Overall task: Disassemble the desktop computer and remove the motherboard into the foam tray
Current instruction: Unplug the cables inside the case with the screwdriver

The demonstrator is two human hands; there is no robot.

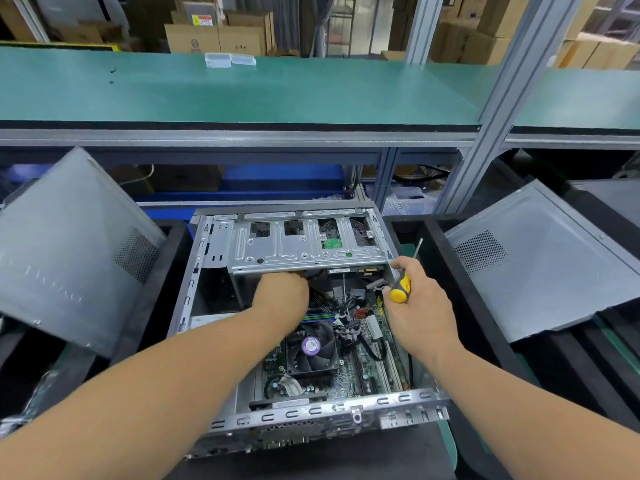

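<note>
An open desktop case (194,282) lies on its side in front of me. Inside it sits the green motherboard (372,370) with a black CPU fan (313,348) and tangled cables. A metal drive cage (304,244) spans the far half of the case. My left hand (282,294) reaches under the cage's near edge, its fingers hidden among the cables there. My right hand (420,306) hovers over the case's right side, closed on a yellow-and-black screwdriver (401,289) whose shaft points up and away.
Removed side panels lean on both sides: one at the left (69,247), one at the right (530,261). Black foam trays (460,271) flank the case. A green shelf (242,91) runs overhead at the back, carried by an aluminium post (498,98).
</note>
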